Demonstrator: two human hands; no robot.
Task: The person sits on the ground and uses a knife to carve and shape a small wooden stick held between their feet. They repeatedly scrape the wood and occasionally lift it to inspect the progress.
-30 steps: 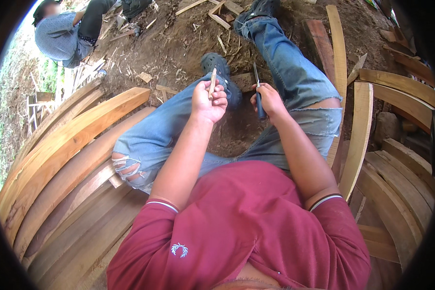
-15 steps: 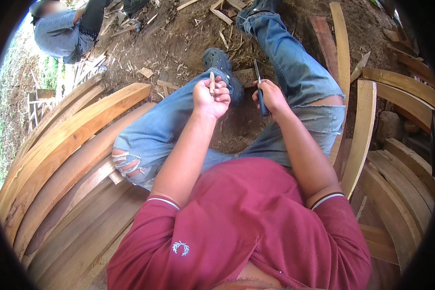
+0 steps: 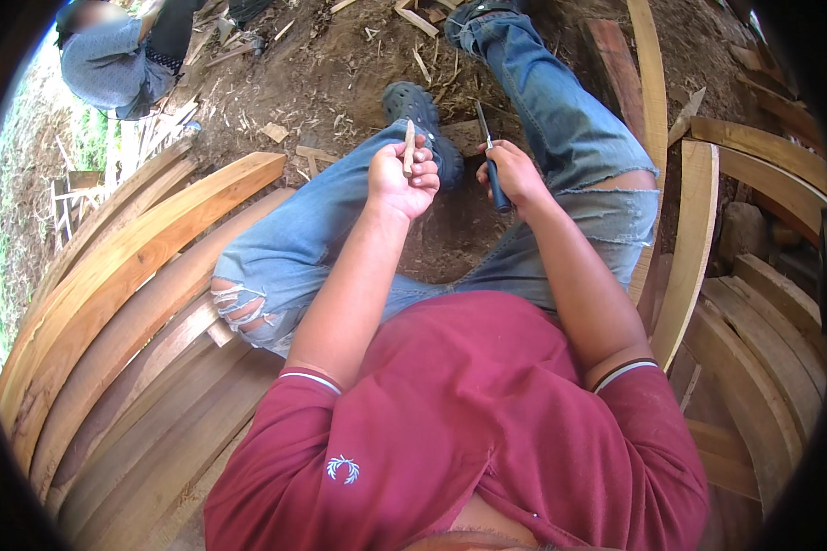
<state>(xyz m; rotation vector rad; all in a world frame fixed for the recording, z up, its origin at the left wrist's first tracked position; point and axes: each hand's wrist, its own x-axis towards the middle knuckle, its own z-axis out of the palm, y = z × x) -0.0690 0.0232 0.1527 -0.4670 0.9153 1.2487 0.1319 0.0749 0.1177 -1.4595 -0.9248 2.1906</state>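
Both hands have barely shifted since the earlier frames, keeping the same grips above the lap.

Nearest, a dark red shirt point(image 3: 487, 432) fills the lower view, with torn blue jeans point(image 3: 303, 248) beyond it. Left hand point(image 3: 402, 176) is raised over the left knee, its fingers point(image 3: 423, 165) curled tight round a small pale wooden stick point(image 3: 409, 147) that stands upright out of the fist. Right hand point(image 3: 515, 174), just beside it, has its fingers closed on the dark handle of a knife point(image 3: 490, 165), blade pointing up and away. Curved wooden planks point(image 3: 156, 266) lie on either side. Farther off, wood chips point(image 3: 276, 131) scatter the dirt ground point(image 3: 340, 64), and another person point(image 3: 110, 55) crouches at the upper left.
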